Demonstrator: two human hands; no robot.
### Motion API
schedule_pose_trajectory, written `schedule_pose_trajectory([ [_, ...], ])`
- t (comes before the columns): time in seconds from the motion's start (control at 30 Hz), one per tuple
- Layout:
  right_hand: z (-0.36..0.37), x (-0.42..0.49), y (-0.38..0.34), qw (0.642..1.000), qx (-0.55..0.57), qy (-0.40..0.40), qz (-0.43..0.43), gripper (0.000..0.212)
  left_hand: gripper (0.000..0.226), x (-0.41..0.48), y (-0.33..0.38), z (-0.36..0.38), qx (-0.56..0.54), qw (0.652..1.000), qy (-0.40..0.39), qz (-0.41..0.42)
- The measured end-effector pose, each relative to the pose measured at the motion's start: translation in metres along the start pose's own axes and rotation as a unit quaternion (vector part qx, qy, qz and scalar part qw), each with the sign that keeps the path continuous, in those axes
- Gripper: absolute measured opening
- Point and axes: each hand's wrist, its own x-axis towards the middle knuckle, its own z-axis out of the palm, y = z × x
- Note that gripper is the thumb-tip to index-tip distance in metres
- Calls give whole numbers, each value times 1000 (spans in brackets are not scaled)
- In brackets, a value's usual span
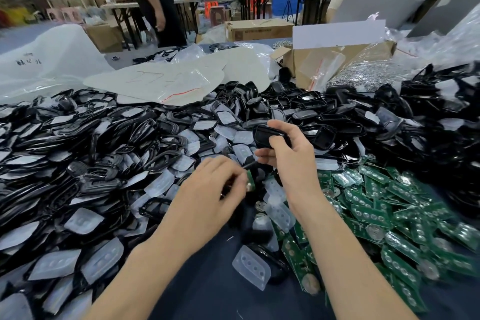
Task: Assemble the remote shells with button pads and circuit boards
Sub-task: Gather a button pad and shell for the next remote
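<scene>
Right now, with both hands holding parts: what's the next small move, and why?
Probably bring the green circuit board, pinched in the left hand, up into the black shell that the right hand grips. The two parts are apart, the board just below the shell, and each hand already holds its piece.

Black shells [270,135], green circuit boards [374,215]

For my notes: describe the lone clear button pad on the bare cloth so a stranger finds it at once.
Start at the heap of green circuit boards on the right of the dark blue table. Just off its left edge, between the person's forearms, lies the clear button pad. Unlike pads mixed among the black shells at left, it sits apart, its round dimples showing.
</scene>
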Motion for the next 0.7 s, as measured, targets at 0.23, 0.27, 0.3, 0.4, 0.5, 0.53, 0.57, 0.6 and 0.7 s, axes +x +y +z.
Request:
schedule_pose_trajectory([
  [0.23, 3, 0, -1, 995, 73, -63, 33, 31, 23, 33, 4, 1, -546, 760, 156, -317],
  [0.27, 3, 0, 0, 993, 81, -70, 39, 32, 26, 34, 2, 2, -581, 729, 150, -330],
  [0.3, 3, 0, 0, 992, 89, -76, 45, 32, 28, 33, 0, 2, -601, 711, 144, -335],
  [0.4, 4, 0, 1, 990, 99, -88, 49, 36, 26, 28, -4, 1, -628, 687, 145, -336],
  [0.5, 4, -1, 2, 989, 95, -101, 53, 42, 24, 26, -6, 1, -628, 684, 148, -342],
  [0.53, 4, -1, 2, 988, 97, -104, 55, 43, 25, 26, -6, 1, -627, 684, 147, -342],
  [0.57, 5, -1, 2, 988, 99, -106, 58, 44, 25, 27, -6, 1, -626, 685, 147, -343],
  [0.6, 5, -1, 2, 987, 100, -106, 61, 45, 25, 26, -5, 2, -624, 686, 147, -344],
  [0.7, 5, -1, 3, 987, 104, -107, 66, 45, 27, 25, -7, 1, -615, 690, 146, -353],
])
